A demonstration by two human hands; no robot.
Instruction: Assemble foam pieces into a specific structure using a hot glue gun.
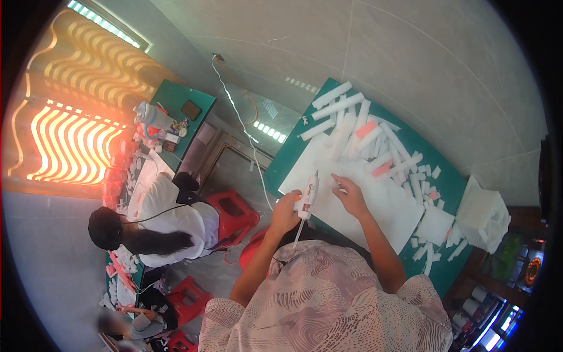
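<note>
You have no legible text, number or sign in view. The white glue gun (308, 196) in your left hand (285, 215) bears small markings, unreadable here.

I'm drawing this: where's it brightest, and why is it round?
Head view: the orange panel at left glows brightest, in wavy stripes; head view: the fisheye lens bends straight edges and leaves dark corners; head view: the white glue gun in the left hand looks fairly sharp.
</note>
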